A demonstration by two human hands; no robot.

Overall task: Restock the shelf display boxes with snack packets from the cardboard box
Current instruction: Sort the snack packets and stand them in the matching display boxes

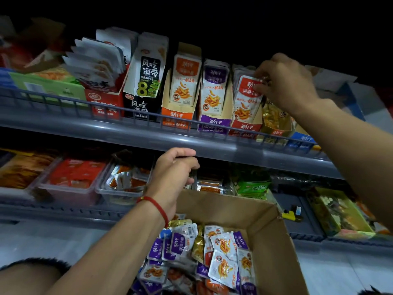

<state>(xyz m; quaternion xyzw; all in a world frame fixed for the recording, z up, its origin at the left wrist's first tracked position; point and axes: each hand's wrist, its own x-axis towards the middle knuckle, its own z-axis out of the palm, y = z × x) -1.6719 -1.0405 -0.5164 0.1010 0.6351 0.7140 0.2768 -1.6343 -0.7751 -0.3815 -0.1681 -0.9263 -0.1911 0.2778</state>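
A cardboard box (274, 237) at the bottom middle holds several loose snack packets (223, 248) in purple, red, orange and gold. On the upper shelf stand display boxes: orange (176, 116), purple (214, 122) and red (244, 126). My right hand (285, 81) pinches the top of a red-labelled packet (247, 99) standing in the red display box. My left hand (174, 169) is raised above the cardboard box with its fingers curled over the grey shelf edge (212, 145); what it holds, if anything, is hidden.
A wire rail (63, 103) runs along the upper shelf front. Further display boxes stand left, a black one (144, 103) and a red one (104, 103). A gold packet box (274, 122) sits right of the red one. Clear trays (70, 184) line the lower shelf.
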